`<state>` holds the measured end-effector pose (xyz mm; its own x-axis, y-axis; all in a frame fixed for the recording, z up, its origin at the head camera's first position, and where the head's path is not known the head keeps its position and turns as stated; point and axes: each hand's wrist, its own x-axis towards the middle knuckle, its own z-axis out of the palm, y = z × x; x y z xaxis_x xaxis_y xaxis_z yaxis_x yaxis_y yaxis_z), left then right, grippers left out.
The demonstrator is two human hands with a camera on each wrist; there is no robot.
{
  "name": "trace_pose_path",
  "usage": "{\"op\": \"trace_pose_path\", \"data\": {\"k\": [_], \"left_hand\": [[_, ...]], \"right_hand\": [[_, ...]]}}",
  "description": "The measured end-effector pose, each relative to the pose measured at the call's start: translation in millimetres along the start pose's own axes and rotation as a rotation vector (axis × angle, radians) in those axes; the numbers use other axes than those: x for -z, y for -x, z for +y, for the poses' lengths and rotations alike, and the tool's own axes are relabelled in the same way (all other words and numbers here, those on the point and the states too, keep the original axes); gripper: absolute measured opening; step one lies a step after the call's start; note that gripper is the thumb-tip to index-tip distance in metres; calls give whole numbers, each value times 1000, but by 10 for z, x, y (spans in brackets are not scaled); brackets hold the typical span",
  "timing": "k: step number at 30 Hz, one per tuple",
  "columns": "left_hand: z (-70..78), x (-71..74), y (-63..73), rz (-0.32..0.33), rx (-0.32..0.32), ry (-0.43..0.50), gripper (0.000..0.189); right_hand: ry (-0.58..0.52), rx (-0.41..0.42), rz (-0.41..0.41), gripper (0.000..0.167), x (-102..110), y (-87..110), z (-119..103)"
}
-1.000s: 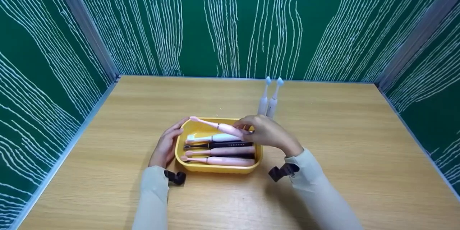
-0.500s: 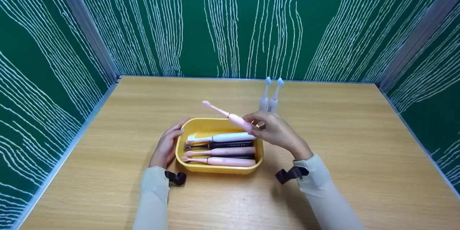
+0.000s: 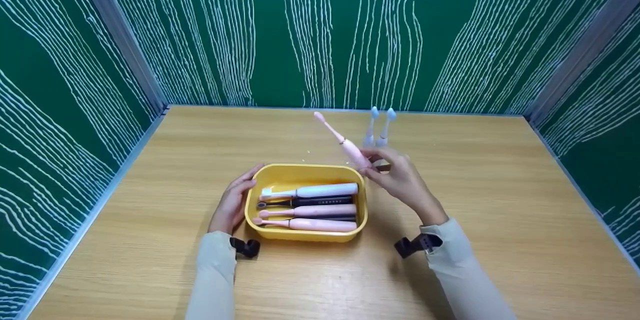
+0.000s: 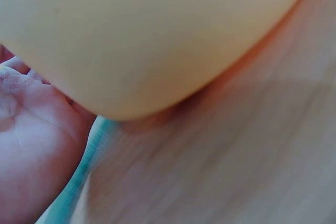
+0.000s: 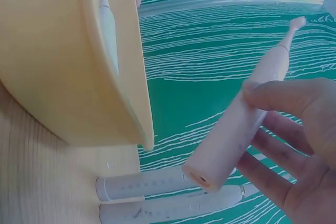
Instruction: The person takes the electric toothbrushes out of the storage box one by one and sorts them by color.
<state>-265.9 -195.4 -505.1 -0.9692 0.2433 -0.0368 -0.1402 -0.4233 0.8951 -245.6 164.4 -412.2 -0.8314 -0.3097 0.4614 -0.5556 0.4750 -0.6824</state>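
From the head view I see my right hand (image 3: 400, 180) pinching a pink toothbrush (image 3: 345, 144), tilted toward 11 o'clock, above the worktop (image 3: 475, 185) at 1 o'clock of the yellow tray (image 3: 305, 232). My left hand (image 3: 232, 205) lies relaxed against the tray's 9 o'clock wall.

On the left wrist view, the palm (image 4: 31, 145) touches the tray (image 4: 157, 35).

On the right wrist view, fingers (image 5: 294, 98) grip the toothbrush (image 5: 241, 129) beside two white toothbrushes (image 5: 157, 195).

Tray (image 3: 306, 172) on table (image 3: 500, 220), centre, near front. Four toothbrushes (image 3: 307, 207) in tray, side by side, heads left. Left hand (image 3: 231, 205) against tray's left wall. Right hand (image 3: 402, 180) behind tray's right corner, above table. Brush (image 3: 345, 145) in right hand, tilted, head up-left. Two brushes (image 3: 378, 127) upright behind right hand, touching each other.
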Motion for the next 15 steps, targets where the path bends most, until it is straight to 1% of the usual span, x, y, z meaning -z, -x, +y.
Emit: {"op": "trace_pose_path", "data": {"k": [4,8,12,15], "left_hand": [[-4,10,-12,6,3,-16,51],[-5,15,-22,12,4,-25,51],[-2,12,-23,25,9,-13,51],[2,10,-16,19,10,2,51]], "right_hand": [[-2,10,61,39,27,17,41],[-13,-6,111,42,65,39,90],[-15,-39,151,41,109,63,145],[-27,-38,190,41,139,75,200]]}}
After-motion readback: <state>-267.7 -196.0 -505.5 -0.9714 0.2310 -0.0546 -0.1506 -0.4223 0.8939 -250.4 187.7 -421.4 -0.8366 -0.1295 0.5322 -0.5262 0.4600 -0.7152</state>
